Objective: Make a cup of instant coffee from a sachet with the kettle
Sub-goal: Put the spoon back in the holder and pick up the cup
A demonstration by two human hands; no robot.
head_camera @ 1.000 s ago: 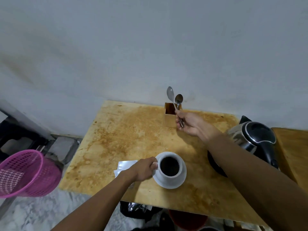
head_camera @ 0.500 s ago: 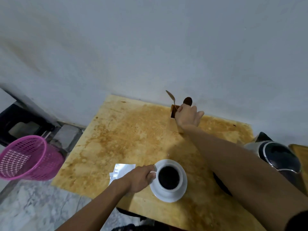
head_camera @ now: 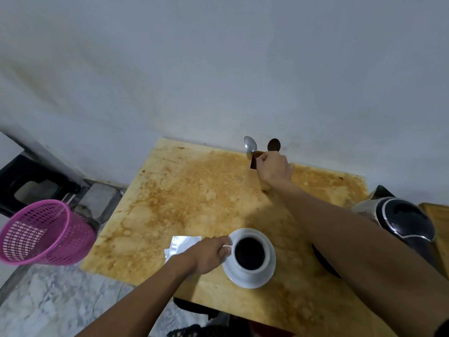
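A white cup (head_camera: 265, 263) full of black coffee stands on a white saucer (head_camera: 251, 281) near the front of the stained wooden table (head_camera: 184, 203). My left hand (head_camera: 209, 254) pinches the cup's handle. An opened silver sachet (head_camera: 181, 244) lies flat just left of that hand. My right hand (head_camera: 274, 167) reaches to the wooden spoon holder (head_camera: 252, 164) at the table's back edge, fingers curled around the handle of a coffee-stained spoon (head_camera: 274, 144) whose bowl sticks up above the hand. A clean silver spoon (head_camera: 250, 144) stands in the holder beside it. The black and steel kettle (head_camera: 408, 222) sits at the right, under my right forearm.
A pink plastic basket (head_camera: 43, 232) hangs off the table's left side above the marble floor (head_camera: 48, 300). The grey wall (head_camera: 218, 69) runs directly behind the table. A second wooden surface (head_camera: 437, 212) adjoins at the far right.
My right hand carried the stained spoon back to the holder and lowered it in, so only the bowl shows above the hand. My left hand stayed on the cup handle.
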